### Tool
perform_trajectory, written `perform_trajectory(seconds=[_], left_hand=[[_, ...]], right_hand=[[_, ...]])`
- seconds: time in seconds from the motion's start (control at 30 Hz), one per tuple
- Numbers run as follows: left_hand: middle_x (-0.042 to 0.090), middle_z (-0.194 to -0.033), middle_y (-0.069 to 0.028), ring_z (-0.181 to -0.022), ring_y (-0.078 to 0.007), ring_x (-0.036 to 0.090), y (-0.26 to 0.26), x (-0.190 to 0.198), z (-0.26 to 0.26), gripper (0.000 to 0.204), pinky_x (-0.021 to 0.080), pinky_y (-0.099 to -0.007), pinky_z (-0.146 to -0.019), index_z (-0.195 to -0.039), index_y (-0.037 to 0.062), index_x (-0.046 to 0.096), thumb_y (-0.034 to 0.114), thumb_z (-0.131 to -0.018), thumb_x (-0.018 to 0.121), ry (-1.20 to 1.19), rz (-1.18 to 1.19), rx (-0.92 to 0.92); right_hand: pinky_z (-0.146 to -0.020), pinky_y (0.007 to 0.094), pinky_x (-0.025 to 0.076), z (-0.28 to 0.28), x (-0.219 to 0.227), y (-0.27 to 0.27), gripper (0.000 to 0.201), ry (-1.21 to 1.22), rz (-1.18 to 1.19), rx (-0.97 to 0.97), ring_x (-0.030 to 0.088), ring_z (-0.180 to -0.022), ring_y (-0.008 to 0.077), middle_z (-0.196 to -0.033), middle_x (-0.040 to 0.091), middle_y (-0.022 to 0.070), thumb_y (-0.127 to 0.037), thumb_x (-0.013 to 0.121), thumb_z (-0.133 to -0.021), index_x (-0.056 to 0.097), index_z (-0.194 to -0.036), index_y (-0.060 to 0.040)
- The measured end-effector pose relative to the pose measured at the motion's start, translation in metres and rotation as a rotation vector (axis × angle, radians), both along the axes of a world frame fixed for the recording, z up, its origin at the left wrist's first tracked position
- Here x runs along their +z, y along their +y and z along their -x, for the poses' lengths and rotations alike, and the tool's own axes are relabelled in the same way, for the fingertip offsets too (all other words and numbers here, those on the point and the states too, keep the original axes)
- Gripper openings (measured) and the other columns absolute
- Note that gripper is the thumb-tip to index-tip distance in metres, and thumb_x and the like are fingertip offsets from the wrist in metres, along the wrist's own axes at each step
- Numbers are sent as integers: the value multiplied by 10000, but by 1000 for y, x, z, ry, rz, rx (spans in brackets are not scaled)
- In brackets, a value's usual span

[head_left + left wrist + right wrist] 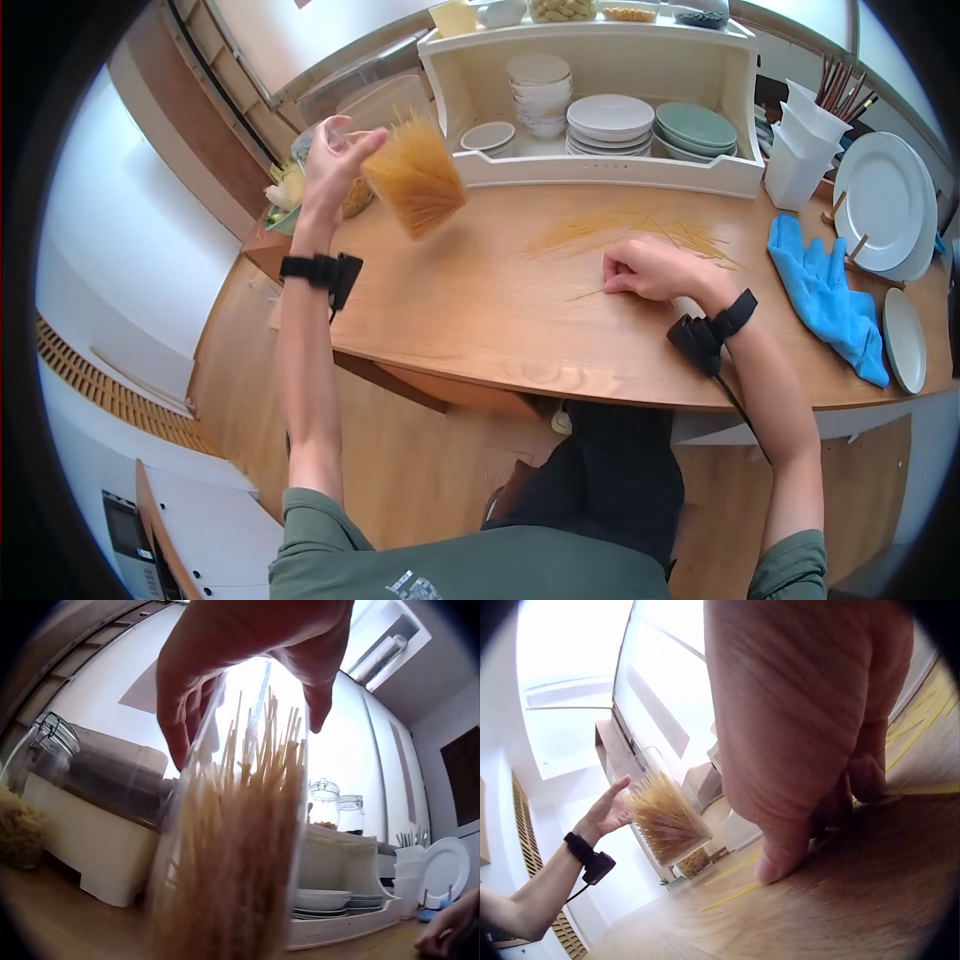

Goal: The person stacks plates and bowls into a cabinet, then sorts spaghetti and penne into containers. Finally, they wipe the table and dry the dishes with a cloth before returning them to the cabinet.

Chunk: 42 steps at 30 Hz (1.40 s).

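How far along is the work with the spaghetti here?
Done, apparently: a thick bundle of spaghetti is in the clear container, which the left hand holds tilted. In hand: the right hand pinches a strand at the tabletop. Left, if all is being gathered: the loose strands scattered beyond the right hand.

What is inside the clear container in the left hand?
The clear container holds many yellow pasta strands, with uneven ends near the top. The left hand grips its upper part. The innermost strands are hidden by outer ones.
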<state>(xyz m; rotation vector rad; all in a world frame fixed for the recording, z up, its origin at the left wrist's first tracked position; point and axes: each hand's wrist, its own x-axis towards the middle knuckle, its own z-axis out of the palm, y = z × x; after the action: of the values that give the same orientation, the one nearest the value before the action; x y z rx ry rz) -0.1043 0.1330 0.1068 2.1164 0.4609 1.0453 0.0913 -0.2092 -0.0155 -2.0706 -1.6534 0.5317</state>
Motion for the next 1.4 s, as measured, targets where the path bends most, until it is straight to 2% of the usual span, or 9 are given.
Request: perform_trajectory(seconds=[0.13,0.2,0.7,1.03,1.13,1.23,1.3,1.37,1.4], left_hand=[[630,-1160,-94,-1034,-159,584,-3,6,-12,770,423,-339,-821,-1325,57,410,423,-758,782,-42,-123,-141],[650,-1143,-88,-1036,-142,588,2,0,-3,755,417,-317,-803,-1329,70,409,405,-763,779,15,81,6],[620,-1148,-164,-1049,-206,601,-1,-22,-18,737,470,-324,-903,-1312,-9,391,244,-767,818,-44,135,-138],[640,-1186,-95,-1087,-149,574,-8,-46,-12,748,421,-278,-871,-1373,53,369,366,-816,757,53,79,-159],[606,-1204,-187,-1101,-216,579,-15,-51,-16,832,421,-338,-979,-1396,-12,328,301,-789,802,24,122,-200],[481,-1357,-254,-1269,-273,473,-11,-67,-21,890,356,-355,-1073,-1432,-32,271,361,-811,774,-60,-410,298],[383,-1430,-283,-1346,-310,386,-57,-54,-15,873,314,-370,-1113,-1421,-58,282,393,-832,744,-243,-526,222],[309,-1454,-332,-1378,-354,336,-101,-51,-15,839,298,-384,-1125,-1410,-76,301,394,-854,718,-269,-521,-219],[262,-1467,-349,-1392,-375,304,-118,-56,-18,812,284,-382,-1133,-1412,-75,308,399,-874,688,-4,-519,-356]], right_hand=[[-642,375,466,-15,-5,2,140,-58,-89,38,602,-710,265,-739,639,127,-160,689,-852,641,-875,-30],[-667,400,485,2,2,3,159,102,65,-73,631,-769,325,-804,671,167,-182,697,-835,658,-865,-31],[-656,393,469,-2,-4,1,143,-22,-1,-17,608,-713,300,-770,652,161,-154,658,-866,641,-873,-12],[-663,405,475,-5,-8,1,162,-58,-59,-55,618,-737,338,-766,646,185,-162,633,-880,627,-871,0],[-666,419,474,-5,-5,0,177,-123,-70,-104,614,-753,366,-781,648,195,-177,622,-891,618,-868,-1],[-728,442,488,-9,-8,0,192,-178,-60,-141,620,-844,387,-861,666,200,-196,605,-895,626,-905,-6],[-678,449,469,-14,-16,1,181,-280,-173,-142,602,-793,392,-810,645,198,-189,617,-898,599,-862,-12],[-682,453,467,-14,-15,2,181,-269,-165,-156,600,-797,394,-814,644,198,-189,619,-896,595,-860,-13],[-685,457,465,-13,-14,2,181,-263,-165,-168,597,-800,397,-818,642,197,-190,620,-894,590,-858,-15]])
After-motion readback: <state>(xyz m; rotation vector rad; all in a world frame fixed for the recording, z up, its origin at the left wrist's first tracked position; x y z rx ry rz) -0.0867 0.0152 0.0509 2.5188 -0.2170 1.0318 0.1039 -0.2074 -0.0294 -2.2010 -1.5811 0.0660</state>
